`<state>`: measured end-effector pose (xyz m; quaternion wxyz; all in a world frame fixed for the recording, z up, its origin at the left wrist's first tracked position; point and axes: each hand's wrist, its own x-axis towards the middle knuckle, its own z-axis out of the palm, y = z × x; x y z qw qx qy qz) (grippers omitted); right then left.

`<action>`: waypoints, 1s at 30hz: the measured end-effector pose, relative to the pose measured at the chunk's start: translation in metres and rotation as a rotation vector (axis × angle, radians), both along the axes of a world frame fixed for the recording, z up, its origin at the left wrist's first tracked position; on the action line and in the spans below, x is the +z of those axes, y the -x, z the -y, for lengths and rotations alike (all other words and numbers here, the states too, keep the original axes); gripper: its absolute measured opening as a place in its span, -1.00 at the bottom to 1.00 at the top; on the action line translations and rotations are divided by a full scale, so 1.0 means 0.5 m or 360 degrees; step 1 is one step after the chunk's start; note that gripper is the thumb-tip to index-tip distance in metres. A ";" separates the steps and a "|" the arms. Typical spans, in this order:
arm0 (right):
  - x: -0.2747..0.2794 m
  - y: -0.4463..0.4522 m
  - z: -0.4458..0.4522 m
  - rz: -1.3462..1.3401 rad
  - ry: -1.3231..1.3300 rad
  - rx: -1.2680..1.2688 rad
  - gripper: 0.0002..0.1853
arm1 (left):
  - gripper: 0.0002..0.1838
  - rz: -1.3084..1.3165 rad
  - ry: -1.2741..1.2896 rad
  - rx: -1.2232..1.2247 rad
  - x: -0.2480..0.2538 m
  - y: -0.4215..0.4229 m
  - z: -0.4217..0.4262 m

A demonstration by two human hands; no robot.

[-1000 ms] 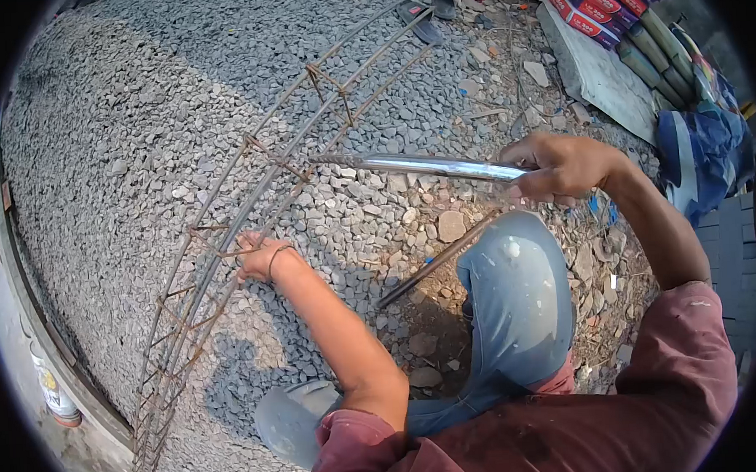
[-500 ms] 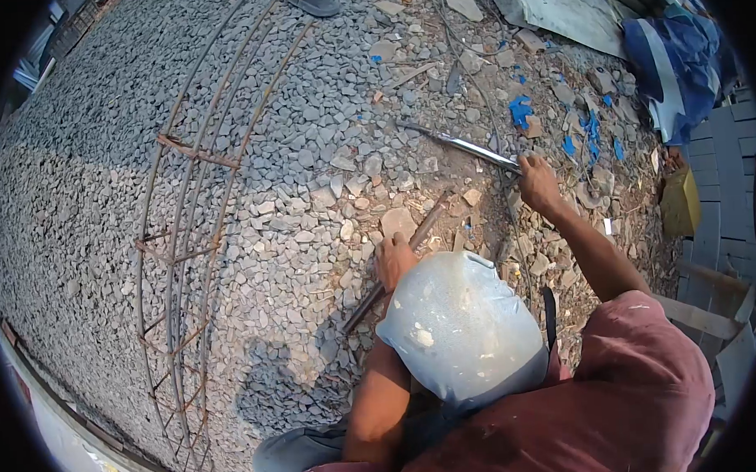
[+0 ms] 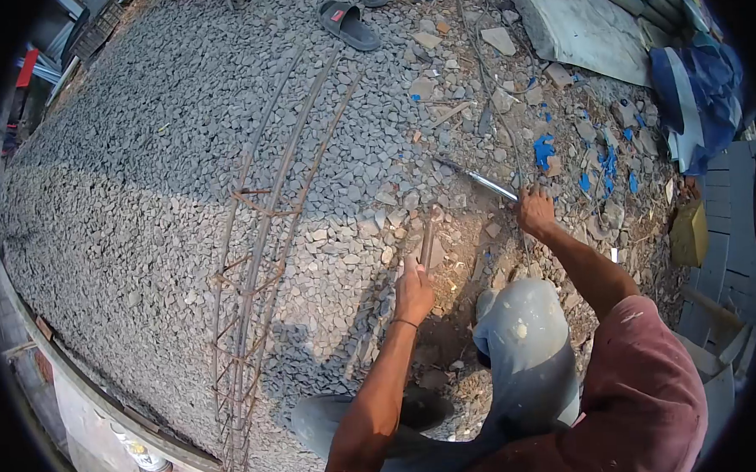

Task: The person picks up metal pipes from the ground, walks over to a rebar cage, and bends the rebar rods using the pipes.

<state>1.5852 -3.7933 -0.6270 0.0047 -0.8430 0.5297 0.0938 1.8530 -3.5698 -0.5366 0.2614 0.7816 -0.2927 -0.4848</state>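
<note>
My left hand [image 3: 415, 293] is closed round the lower part of a brown metal bar [image 3: 430, 238], whose upper end points away from me over the gravel and dirt. In my right hand [image 3: 535, 210] is the near end of a shiny metal rod [image 3: 492, 185], with its darker tip up and to the left, close to the ground. To the left of my left hand, a long cage of rusty rebar [image 3: 264, 228] with tied cross wires lies on the grey gravel [image 3: 142, 238].
Dark sandals [image 3: 350, 26] lie on the gravel at the top. Blue scraps [image 3: 544, 151] and broken stones are scattered at the right. Beyond are a pale sheet [image 3: 588, 33], a blue tarp [image 3: 709, 95] and a yellow block [image 3: 688, 233]. A low curved wall edge [image 3: 133, 420] runs along the lower left.
My left hand has gone from the rebar cage to the brown bar and now holds it, turned more upright in the view. My right hand has lowered with the shiny rod.
</note>
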 end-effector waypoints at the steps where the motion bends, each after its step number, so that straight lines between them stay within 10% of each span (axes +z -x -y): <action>1: 0.023 -0.008 0.005 0.0013 -0.0017 0.0011 -0.49 | -0.65 0.0013 -0.0017 0.0011 0.043 -0.015 0.002; 3: 0.124 -0.035 0.013 0.0308 -0.1091 -0.0390 -0.57 | -0.55 0.0009 0.0313 0.0216 0.144 -0.040 0.009; 12: 0.694 -0.148 -0.115 0.1782 -0.2554 -0.2428 -0.84 | -0.53 -0.1155 -0.0049 0.0681 0.664 -0.147 0.055; 20: 0.915 -0.197 -0.151 0.1384 -0.2541 -0.2612 -0.75 | -0.83 -0.1353 -0.0248 0.0609 0.852 -0.375 0.157; 30: 1.162 -0.474 -0.040 0.2007 -0.2146 -0.2744 -0.69 | -0.56 -0.1058 -0.0118 0.0487 0.947 -0.605 0.356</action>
